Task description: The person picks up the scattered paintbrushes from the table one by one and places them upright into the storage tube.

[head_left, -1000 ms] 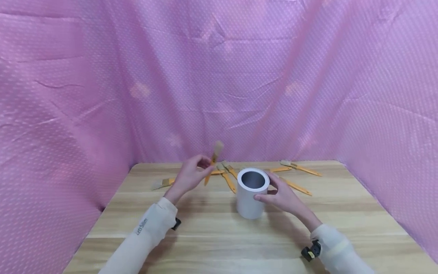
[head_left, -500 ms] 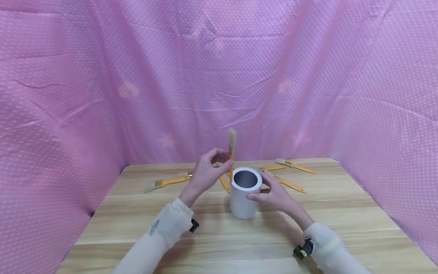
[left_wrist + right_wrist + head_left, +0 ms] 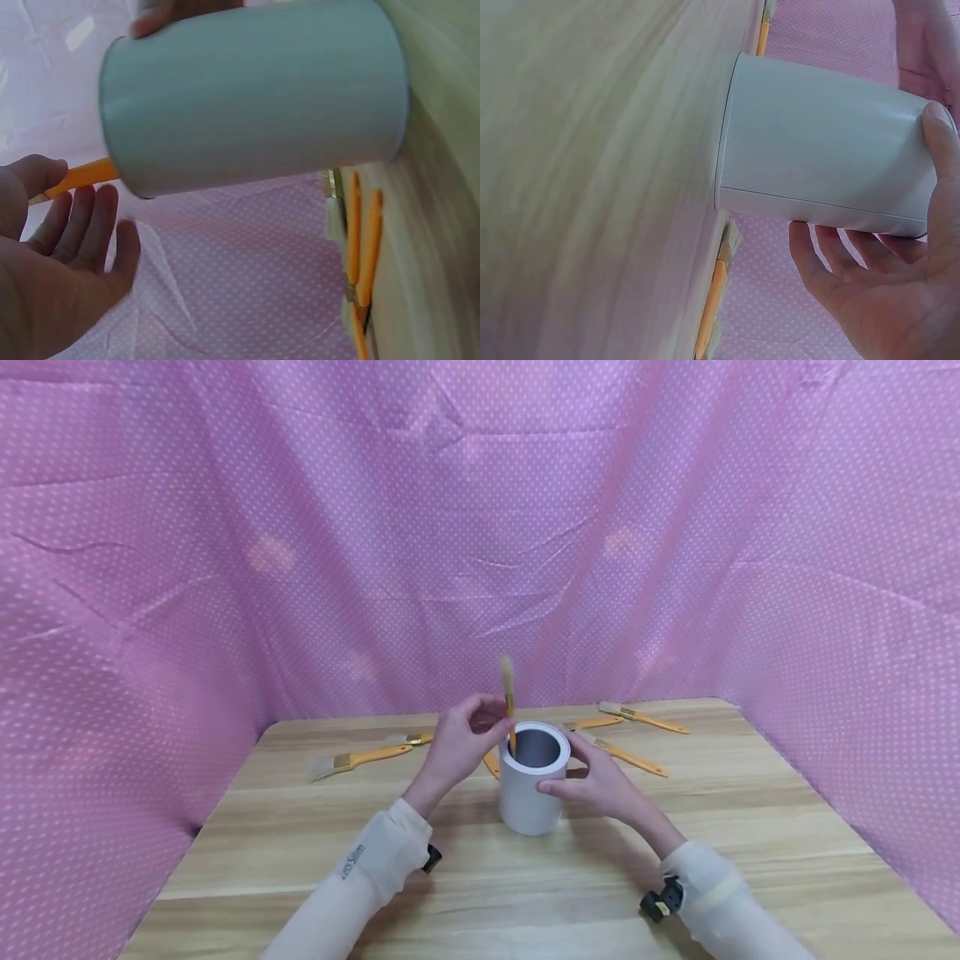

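Note:
A paintbrush with pale bristles and an orange handle stands nearly upright, bristles up. My left hand pinches it between thumb and fingers, and the handle's lower end dips inside the left rim of a white cylindrical canister. That same orange handle passes behind the canister's rim in the left wrist view. From the right side my right hand grips the canister near its top, thumb in front and fingers behind. The canister stands upright on the table, its grey inner wall showing in the head view.
Several more orange-handled paintbrushes lie on the wooden table: one brush at left, others behind the canister, and a brush at the back right. A pink dotted curtain encloses the back and sides.
My left hand has moved right with the paintbrush, turned it upright, and lowered its handle end into the canister's mouth. My right hand keeps its grip on the canister.

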### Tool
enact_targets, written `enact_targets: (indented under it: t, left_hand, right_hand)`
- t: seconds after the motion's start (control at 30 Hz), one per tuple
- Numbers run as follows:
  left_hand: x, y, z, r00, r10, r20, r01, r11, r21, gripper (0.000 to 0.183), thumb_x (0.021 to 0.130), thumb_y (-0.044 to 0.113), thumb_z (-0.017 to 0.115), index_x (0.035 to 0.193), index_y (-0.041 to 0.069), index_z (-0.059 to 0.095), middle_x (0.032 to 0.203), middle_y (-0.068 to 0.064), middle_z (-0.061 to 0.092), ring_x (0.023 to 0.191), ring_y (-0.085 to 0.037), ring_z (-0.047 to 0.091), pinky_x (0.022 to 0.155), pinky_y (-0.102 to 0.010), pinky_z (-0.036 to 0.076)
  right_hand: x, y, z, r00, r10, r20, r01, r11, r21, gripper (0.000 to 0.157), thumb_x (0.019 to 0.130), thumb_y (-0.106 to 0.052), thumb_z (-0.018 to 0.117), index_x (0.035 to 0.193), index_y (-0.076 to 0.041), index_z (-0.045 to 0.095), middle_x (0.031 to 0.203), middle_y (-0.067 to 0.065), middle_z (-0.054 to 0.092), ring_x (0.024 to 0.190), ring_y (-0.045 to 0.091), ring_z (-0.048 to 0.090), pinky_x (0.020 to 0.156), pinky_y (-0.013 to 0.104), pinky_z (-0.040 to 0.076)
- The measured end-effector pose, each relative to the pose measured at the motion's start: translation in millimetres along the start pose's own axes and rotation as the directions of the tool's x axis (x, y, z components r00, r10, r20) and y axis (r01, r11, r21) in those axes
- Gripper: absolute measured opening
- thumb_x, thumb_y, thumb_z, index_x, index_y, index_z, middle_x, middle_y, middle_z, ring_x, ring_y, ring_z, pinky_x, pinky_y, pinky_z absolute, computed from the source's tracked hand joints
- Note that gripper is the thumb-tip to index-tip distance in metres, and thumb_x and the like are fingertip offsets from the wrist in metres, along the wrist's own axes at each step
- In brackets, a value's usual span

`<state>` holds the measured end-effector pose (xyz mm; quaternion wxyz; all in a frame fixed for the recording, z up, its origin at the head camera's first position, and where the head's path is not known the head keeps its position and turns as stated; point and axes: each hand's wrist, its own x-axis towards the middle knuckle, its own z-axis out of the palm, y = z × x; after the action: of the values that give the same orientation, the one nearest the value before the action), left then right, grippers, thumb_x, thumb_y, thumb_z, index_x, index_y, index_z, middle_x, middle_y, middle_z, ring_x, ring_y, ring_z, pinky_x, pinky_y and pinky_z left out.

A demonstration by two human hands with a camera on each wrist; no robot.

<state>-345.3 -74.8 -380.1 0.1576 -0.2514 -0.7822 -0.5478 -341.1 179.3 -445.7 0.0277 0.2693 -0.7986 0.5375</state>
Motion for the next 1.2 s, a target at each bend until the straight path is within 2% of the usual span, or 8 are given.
enact_targets:
  t: [0.17,0.3,0.47,0.7,0.83,1.0,1.1,1.2]
  left_hand:
    - [-1.3,-8.6,3.5,1.0,-0.016,0.004,0.015,0.998,0.065,0.023,0.093,0.027,0.079,0.113,0.018,0.071,0.105,0.007,0.07,0.097,-0.013,0.064,0.09,-0.044,0.055]
    - [-1.9,-11.8,5.6,0.999,-0.045,0.016,0.043,0.994,0.098,0.022,0.093,0.026,0.078,0.112,0.018,0.071,0.104,0.007,0.069,0.098,-0.013,0.062,0.089,-0.041,0.053]
    - [-1.0,-15.2,10.5,0.997,-0.053,0.053,0.045,0.988,0.148,0.025,0.095,0.026,0.076,0.116,0.014,0.07,0.105,0.007,0.068,0.1,-0.012,0.061,0.092,-0.04,0.051]
    - [-4.7,-15.0,12.9,0.993,-0.084,0.081,0.067,0.977,0.201,0.034,0.096,0.037,0.073,0.125,0.018,0.07,0.111,0.009,0.066,0.108,-0.018,0.059,0.088,-0.039,0.05]
    - [-4.0,-15.5,9.0,0.995,-0.076,0.071,0.06,0.977,0.205,0.039,0.097,0.044,0.07,0.126,0.018,0.069,0.112,0.009,0.066,0.108,-0.013,0.06,0.09,-0.038,0.051]
    - [1.8,-26.0,-1.3,0.999,-0.038,0.028,0.032,0.977,0.211,0.04,0.1,0.044,0.065,0.126,0.014,0.068,0.109,0.007,0.068,0.102,-0.01,0.061,0.089,-0.037,0.052]
    - [4.8,-37.9,-10.6,0.997,-0.072,-0.007,0.071,0.966,0.25,0.043,0.101,0.049,0.06,0.126,0.015,0.067,0.109,0.008,0.066,0.101,-0.011,0.06,0.087,-0.036,0.052]
    - [5.9,-53.1,-22.7,0.987,-0.152,-0.046,0.159,0.931,0.328,0.049,0.1,0.057,0.056,0.127,0.017,0.066,0.109,0.007,0.064,0.101,-0.012,0.059,0.085,-0.035,0.054]
  right_hand:
    - [0,4,-0.3,1.0,0.006,0.001,-0.006,1.0,-0.004,0.085,0.081,-0.032,0.089,0.153,-0.028,0.044,0.142,-0.002,0.054,0.131,0.031,0.051,0.094,0.043,0.054]
    - [-1,3,-0.4,1.0,0.0,0.01,0.0,1.0,0.003,0.085,0.082,-0.032,0.088,0.154,-0.027,0.043,0.144,0.0,0.053,0.132,0.032,0.05,0.094,0.041,0.055]
    - [0,3,-1.2,1.0,-0.001,-0.001,0.001,1.0,0.001,0.083,0.083,-0.029,0.088,0.153,-0.026,0.044,0.143,0.001,0.053,0.13,0.031,0.051,0.094,0.042,0.054]
    - [0,2,-1.1,1.0,0.014,0.009,-0.014,1.0,-0.009,0.082,0.083,-0.033,0.088,0.152,-0.028,0.045,0.144,-0.001,0.053,0.13,0.028,0.052,0.094,0.04,0.054]
    - [0,1,-0.5,1.0,0.019,0.012,-0.019,1.0,-0.003,0.077,0.083,-0.032,0.087,0.15,-0.03,0.047,0.141,-0.002,0.055,0.127,0.028,0.054,0.094,0.041,0.055]
    - [1,1,0.0,1.0,0.013,0.011,-0.013,1.0,-0.007,0.081,0.083,-0.032,0.088,0.152,-0.034,0.044,0.143,-0.004,0.053,0.129,0.028,0.053,0.095,0.041,0.054]
    - [2,1,0.4,1.0,0.017,0.012,-0.017,1.0,0.0,0.082,0.083,-0.031,0.088,0.152,-0.034,0.044,0.144,-0.005,0.052,0.13,0.028,0.052,0.095,0.041,0.054]
    - [3,2,1.2,1.0,0.019,0.01,-0.019,1.0,0.005,0.083,0.083,-0.028,0.088,0.153,-0.031,0.043,0.146,-0.003,0.051,0.131,0.03,0.05,0.095,0.044,0.054]
